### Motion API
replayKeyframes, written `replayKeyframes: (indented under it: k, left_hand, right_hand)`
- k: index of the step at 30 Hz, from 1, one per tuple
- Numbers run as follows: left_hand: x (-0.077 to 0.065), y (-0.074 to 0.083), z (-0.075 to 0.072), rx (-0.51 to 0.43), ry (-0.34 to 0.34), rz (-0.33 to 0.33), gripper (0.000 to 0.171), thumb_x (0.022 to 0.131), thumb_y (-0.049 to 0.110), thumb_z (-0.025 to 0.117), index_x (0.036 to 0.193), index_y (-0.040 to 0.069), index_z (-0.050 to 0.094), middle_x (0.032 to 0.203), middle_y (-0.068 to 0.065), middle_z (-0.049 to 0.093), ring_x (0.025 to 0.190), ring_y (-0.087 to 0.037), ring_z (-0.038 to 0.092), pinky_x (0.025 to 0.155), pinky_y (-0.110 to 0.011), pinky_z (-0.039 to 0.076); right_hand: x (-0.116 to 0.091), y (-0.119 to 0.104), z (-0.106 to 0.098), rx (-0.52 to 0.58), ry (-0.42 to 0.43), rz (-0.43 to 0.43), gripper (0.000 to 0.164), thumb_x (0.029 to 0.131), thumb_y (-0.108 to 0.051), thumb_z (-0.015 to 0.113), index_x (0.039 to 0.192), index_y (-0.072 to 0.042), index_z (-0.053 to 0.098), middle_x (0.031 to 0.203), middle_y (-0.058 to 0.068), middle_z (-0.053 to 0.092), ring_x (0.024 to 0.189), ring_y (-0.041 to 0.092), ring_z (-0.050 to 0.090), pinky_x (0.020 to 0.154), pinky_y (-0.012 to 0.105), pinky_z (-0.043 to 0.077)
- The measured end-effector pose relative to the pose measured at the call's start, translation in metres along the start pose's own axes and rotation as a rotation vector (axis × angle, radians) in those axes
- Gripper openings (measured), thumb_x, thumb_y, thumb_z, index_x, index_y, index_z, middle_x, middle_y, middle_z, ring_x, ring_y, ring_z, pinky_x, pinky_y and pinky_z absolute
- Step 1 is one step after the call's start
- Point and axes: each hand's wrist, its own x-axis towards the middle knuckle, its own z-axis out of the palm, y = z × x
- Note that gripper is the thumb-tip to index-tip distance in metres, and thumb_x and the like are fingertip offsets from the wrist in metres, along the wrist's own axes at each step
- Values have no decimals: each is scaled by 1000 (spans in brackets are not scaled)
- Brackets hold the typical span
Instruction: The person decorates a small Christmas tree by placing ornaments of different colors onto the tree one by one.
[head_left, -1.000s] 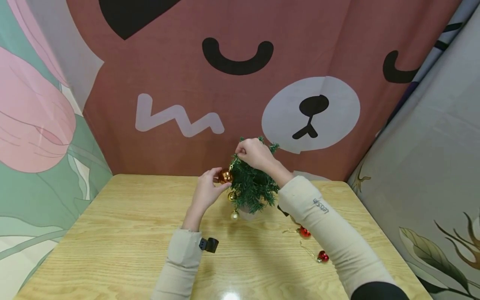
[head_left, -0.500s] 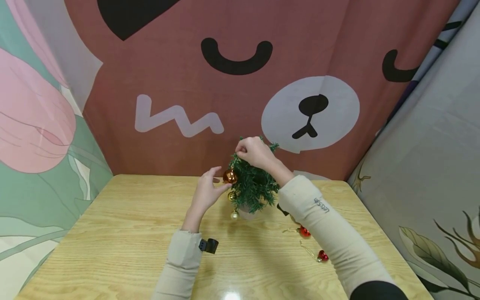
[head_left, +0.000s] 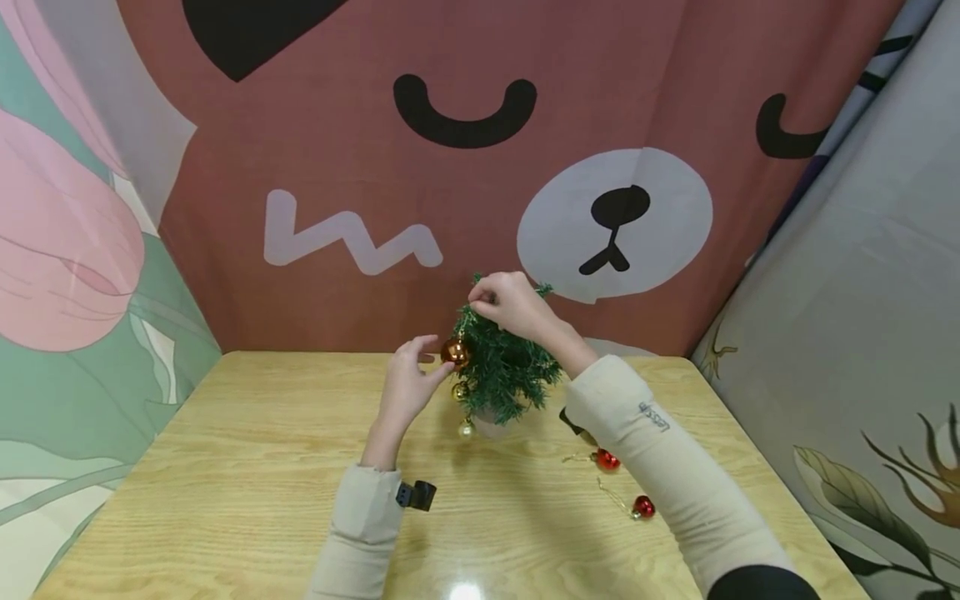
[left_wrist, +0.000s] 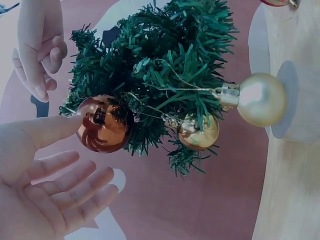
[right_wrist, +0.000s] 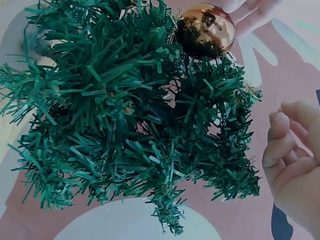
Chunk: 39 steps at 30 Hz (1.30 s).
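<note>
A small green artificial Christmas tree stands in a pale pot on the table. On its left side hangs a shiny copper bauble, with a gold bauble and a pale gold bauble lower down. My left hand is spread beside the copper bauble, its thumb tip at the ball and the other fingers loosely bent below. Close to the upper left of the tree is my right hand. Its fingers are loosely curled near the branch tips, and nothing shows between them.
Two red baubles with gold cords, a farther one and a nearer one, lie on the wooden table beneath the right forearm. Behind the table hangs a brown bear-patterned curtain.
The left hand's fingers have come away from the copper bauble, which has shifted slightly toward the tree and now hangs there. The right hand stays near the treetop, its fingertips slightly more parted.
</note>
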Motion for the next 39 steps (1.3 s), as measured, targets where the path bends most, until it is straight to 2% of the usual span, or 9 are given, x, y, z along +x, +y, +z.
replayKeyframes:
  k: [7, 13, 19, 26, 32, 36, 39]
  left_hand:
    - [-3, 1, 0, -3, 73, 37, 38, 78, 12, 70, 111, -2, 59, 102, -16, 58, 88, -27, 58, 68, -38, 50]
    - [-6, 2, -1, -17, 117, 57, 32, 78, 12, 69, 107, -1, 62, 101, -17, 60, 88, -25, 59, 67, -37, 50]
    - [-10, 6, -1, -39, 146, 87, 27, 78, 10, 69, 102, -1, 64, 98, -14, 61, 87, -27, 59, 66, -36, 50]
    - [-15, 9, 4, -57, 177, 156, 23, 76, 5, 70, 98, -4, 65, 94, -16, 62, 84, -29, 60, 63, -36, 51]
    - [-18, 11, 7, -63, 187, 183, 21, 76, 4, 70, 96, -3, 66, 90, -16, 62, 81, -31, 59, 62, -37, 50]
    - [-20, 13, 7, -72, 200, 209, 20, 75, 2, 70, 94, -3, 66, 88, -16, 62, 79, -29, 60, 61, -37, 51]
    - [-21, 15, 7, -76, 201, 224, 20, 75, 2, 70, 94, -3, 66, 88, -15, 63, 79, -27, 60, 62, -36, 51]
  right_hand:
    - [-8, 4, -3, -7, 68, -38, 14, 87, -11, 59, 94, -2, 67, 84, 8, 62, 48, 9, 52, 51, 22, 45]
    - [-16, 6, -9, 76, 139, -45, 13, 85, -8, 60, 93, -1, 67, 85, 10, 62, 50, 17, 56, 47, 23, 45]
    - [-27, 8, -13, 88, 187, -77, 14, 85, -7, 60, 93, 2, 67, 83, 8, 62, 51, 16, 55, 47, 25, 44]
    - [-45, 11, -18, 130, 257, -79, 12, 84, -6, 61, 92, 2, 67, 76, 6, 60, 49, 21, 54, 41, 22, 40]
    - [-58, 15, -21, 214, 279, -54, 12, 84, -5, 62, 92, 3, 66, 70, 6, 58, 48, 21, 52, 42, 22, 41]
    - [-70, 7, -28, 268, 291, -33, 11, 82, 1, 61, 91, 6, 65, 63, 8, 58, 50, 26, 54, 43, 23, 42]
    - [-80, -4, -34, 269, 318, -34, 9, 81, 5, 61, 88, 8, 65, 61, 11, 58, 51, 25, 54, 42, 23, 41]
